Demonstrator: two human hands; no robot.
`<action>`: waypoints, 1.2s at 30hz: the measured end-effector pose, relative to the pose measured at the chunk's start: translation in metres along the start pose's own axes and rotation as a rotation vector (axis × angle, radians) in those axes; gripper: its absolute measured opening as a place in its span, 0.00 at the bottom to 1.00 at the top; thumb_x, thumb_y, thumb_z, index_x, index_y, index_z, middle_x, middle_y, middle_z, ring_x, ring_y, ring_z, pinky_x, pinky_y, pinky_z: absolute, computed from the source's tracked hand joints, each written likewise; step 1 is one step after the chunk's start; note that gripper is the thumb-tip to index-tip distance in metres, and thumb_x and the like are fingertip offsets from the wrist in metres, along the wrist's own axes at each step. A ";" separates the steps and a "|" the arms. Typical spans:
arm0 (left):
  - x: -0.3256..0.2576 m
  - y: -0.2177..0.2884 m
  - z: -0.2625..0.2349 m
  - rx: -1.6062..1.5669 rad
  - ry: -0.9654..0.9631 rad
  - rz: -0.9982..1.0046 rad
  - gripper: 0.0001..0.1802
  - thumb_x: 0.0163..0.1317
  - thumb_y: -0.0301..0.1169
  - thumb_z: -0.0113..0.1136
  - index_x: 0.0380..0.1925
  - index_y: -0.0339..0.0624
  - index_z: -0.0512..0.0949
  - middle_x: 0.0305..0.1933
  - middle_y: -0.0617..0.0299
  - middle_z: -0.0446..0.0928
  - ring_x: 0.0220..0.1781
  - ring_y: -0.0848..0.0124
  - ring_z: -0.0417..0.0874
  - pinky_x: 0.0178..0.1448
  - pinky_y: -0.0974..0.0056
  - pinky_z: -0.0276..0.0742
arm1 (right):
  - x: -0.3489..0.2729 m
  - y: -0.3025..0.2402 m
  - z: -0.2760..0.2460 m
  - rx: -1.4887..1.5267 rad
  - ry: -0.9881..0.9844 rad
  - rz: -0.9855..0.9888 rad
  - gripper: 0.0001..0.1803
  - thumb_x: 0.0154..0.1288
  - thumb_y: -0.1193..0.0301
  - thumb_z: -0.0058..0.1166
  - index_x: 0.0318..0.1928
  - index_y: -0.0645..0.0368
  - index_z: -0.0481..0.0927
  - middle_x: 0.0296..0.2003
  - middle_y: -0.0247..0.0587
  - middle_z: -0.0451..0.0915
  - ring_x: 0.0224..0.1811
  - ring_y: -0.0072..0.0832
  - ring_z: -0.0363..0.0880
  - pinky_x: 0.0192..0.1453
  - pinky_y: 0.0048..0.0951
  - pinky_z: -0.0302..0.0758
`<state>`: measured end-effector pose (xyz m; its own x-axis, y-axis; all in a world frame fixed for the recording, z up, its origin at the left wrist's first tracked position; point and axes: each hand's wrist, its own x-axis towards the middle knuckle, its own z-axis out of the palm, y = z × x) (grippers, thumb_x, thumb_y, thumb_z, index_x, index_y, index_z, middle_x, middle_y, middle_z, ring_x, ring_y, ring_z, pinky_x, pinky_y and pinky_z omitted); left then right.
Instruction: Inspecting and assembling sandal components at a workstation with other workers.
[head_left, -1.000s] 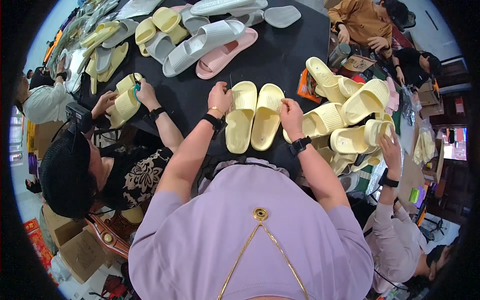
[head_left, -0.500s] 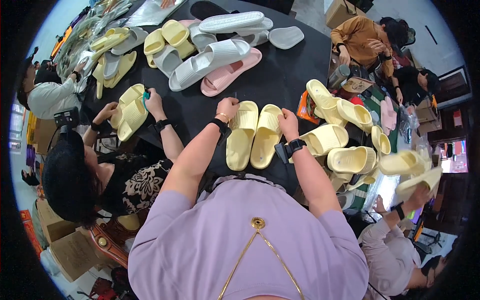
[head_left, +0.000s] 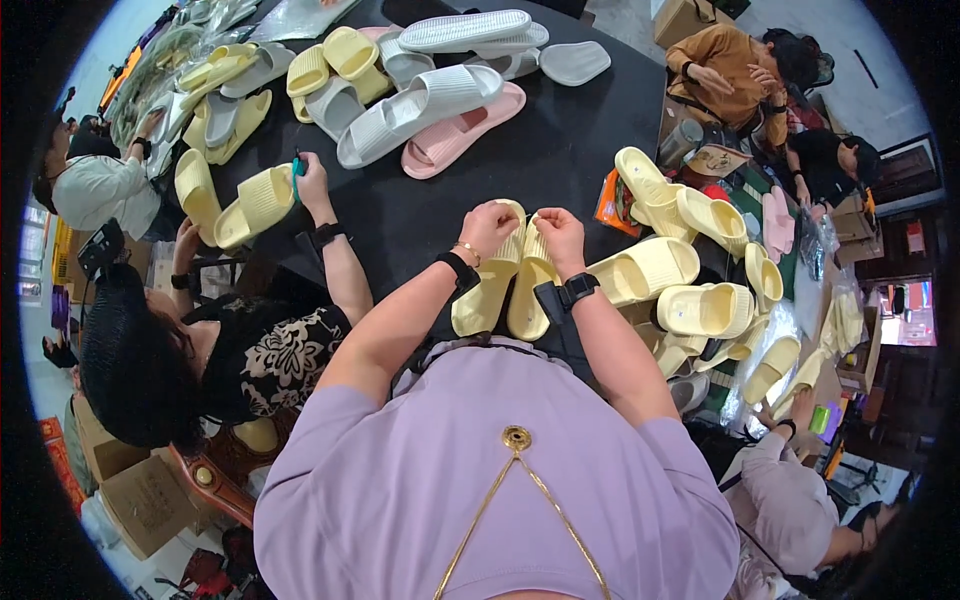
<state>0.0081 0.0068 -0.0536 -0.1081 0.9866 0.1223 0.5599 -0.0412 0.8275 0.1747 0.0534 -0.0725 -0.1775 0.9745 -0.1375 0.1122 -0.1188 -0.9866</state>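
Both yellow slides have come closer to my chest since a second ago, and my hands now sit at their far ends. My left hand point(head_left: 487, 228) is curled around the top of the left slide point(head_left: 483, 290); my right hand point(head_left: 560, 232) pinches the top of the right slide point(head_left: 528, 290). They lie side by side, touching, at the near edge of the black table point(head_left: 560, 140).

Bright, even light under heavy fisheye bend

The black bench point(head_left: 560, 150) shows soft sheen and only faint shadows. Daylight glows at the upper left rim. Edges curve hard into a black vignette, and figures near the rim look stretched and slightly soft.
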 end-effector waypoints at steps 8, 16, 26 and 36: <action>-0.005 -0.005 0.007 0.103 0.026 -0.009 0.08 0.51 0.34 0.62 0.28 0.42 0.81 0.28 0.58 0.76 0.33 0.61 0.78 0.39 0.59 0.74 | -0.004 0.001 0.002 -0.072 0.002 -0.035 0.07 0.56 0.76 0.58 0.36 0.65 0.80 0.29 0.35 0.81 0.31 0.18 0.77 0.37 0.21 0.74; -0.008 -0.005 0.008 0.107 0.065 0.039 0.07 0.49 0.33 0.63 0.26 0.43 0.82 0.29 0.58 0.77 0.34 0.59 0.79 0.39 0.57 0.74 | -0.007 -0.002 0.003 -0.064 -0.076 -0.031 0.06 0.58 0.76 0.57 0.35 0.64 0.80 0.29 0.33 0.80 0.31 0.18 0.77 0.38 0.20 0.74; -0.007 -0.010 0.012 0.066 0.091 0.045 0.06 0.48 0.34 0.62 0.24 0.46 0.81 0.28 0.60 0.77 0.36 0.59 0.77 0.40 0.55 0.72 | -0.009 -0.009 0.006 -0.112 -0.088 -0.030 0.05 0.58 0.76 0.57 0.35 0.64 0.79 0.29 0.32 0.80 0.31 0.16 0.76 0.38 0.19 0.73; -0.009 -0.004 0.007 0.070 0.086 0.041 0.06 0.48 0.31 0.64 0.25 0.42 0.82 0.29 0.58 0.77 0.34 0.59 0.77 0.39 0.57 0.72 | -0.008 -0.001 0.005 -0.120 -0.077 -0.057 0.04 0.58 0.76 0.57 0.33 0.63 0.77 0.27 0.31 0.78 0.29 0.17 0.75 0.36 0.20 0.73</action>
<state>0.0129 -0.0008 -0.0620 -0.1525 0.9669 0.2047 0.6207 -0.0675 0.7811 0.1708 0.0450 -0.0713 -0.2606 0.9610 -0.0921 0.2145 -0.0353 -0.9761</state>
